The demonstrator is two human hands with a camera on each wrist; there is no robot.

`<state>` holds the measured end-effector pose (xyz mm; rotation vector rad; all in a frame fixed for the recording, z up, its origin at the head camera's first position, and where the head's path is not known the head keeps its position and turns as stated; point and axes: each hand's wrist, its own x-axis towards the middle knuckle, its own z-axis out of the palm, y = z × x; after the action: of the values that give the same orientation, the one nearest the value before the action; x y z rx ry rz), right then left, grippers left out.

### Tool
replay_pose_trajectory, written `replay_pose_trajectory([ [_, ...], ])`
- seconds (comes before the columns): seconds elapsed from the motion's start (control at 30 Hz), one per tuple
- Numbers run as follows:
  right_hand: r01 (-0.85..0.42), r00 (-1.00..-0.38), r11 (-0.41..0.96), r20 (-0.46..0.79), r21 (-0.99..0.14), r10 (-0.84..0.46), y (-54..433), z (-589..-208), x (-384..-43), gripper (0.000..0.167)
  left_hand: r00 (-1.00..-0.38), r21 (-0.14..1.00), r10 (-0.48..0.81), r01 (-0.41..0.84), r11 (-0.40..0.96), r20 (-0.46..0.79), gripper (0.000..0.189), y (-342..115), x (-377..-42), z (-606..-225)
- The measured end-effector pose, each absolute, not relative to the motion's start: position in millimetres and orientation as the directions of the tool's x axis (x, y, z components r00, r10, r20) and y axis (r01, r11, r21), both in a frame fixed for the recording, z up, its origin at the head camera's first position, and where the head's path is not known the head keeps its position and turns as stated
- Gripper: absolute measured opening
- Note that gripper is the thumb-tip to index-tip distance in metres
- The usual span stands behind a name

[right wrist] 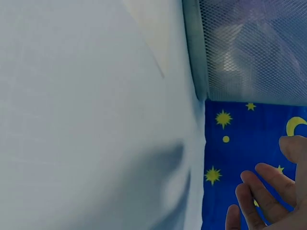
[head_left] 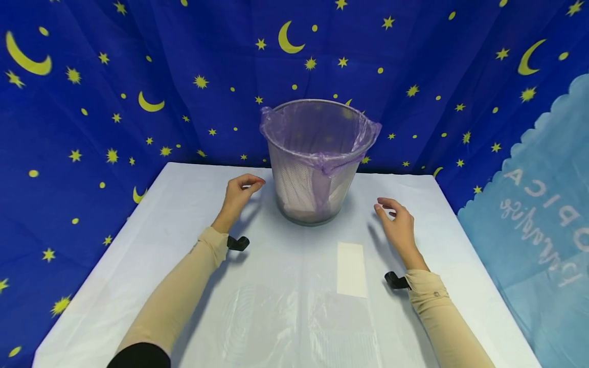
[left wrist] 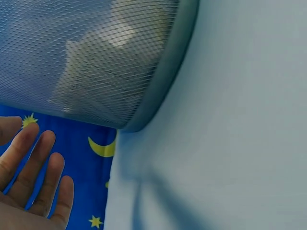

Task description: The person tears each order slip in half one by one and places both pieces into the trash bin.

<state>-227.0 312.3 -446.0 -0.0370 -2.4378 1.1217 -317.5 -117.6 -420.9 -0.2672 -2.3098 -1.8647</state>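
A round wire-mesh wastebasket (head_left: 294, 179) stands upright towards the back of the table. A thin purple bin bag (head_left: 322, 162) lines it, folded over the rim, with bunched ends at the left, front and right. Through the mesh some pale, crumpled contents show low down. Just left of the basket hovers my left hand (head_left: 239, 194), its fingers loosely bent and holding nothing. On the other side my right hand (head_left: 398, 225) is held in the air, fingers relaxed and apart from the basket. Both wrist views show the mesh wall (left wrist: 110, 62) beyond the fingers.
A cream paper rectangle (head_left: 352, 270) lies flat in front of the basket. Clear plastic film covers the near part of the white table (head_left: 184, 204). Behind hangs a blue curtain (head_left: 230, 61) with moons and stars; a light-blue cloth (head_left: 543, 214) hangs at the right.
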Motion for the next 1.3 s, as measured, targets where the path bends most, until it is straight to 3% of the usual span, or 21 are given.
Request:
replay_pose_trajectory([
  [0.37,-0.126,-0.905,0.629,0.349,-0.767,0.244,318.1,-475.2,-216.3,0.033,-0.984,0.965,0.073,0.172,0.198,0.16,0.021,-112.3,-306.1,-447.4],
  [0.7,-0.11,-0.92,0.61,0.313,-0.785,0.237,326.3,-490.3,-216.2,0.034,-0.971,0.952,0.088,0.236,0.193,0.223,0.016,-113.4,-300.2,-482.5],
  [0.97,-0.157,-0.943,0.629,0.305,-0.762,0.133,313.5,-490.5,-228.0,0.038,-0.95,0.913,0.092,0.312,0.263,0.298,0.016,-126.6,-288.5,-472.9],
  [1.17,-0.141,-0.942,0.645,0.303,-0.751,0.147,314.3,-490.9,-223.8,0.037,-0.945,0.9,0.137,0.324,0.291,0.295,0.015,-120.9,-274.3,-452.8],
  [1.3,-0.124,-0.946,0.669,0.291,-0.733,0.143,317.0,-491.4,-215.2,0.039,-0.942,0.891,0.144,0.334,0.308,0.303,0.013,-116.9,-276.9,-462.7],
])
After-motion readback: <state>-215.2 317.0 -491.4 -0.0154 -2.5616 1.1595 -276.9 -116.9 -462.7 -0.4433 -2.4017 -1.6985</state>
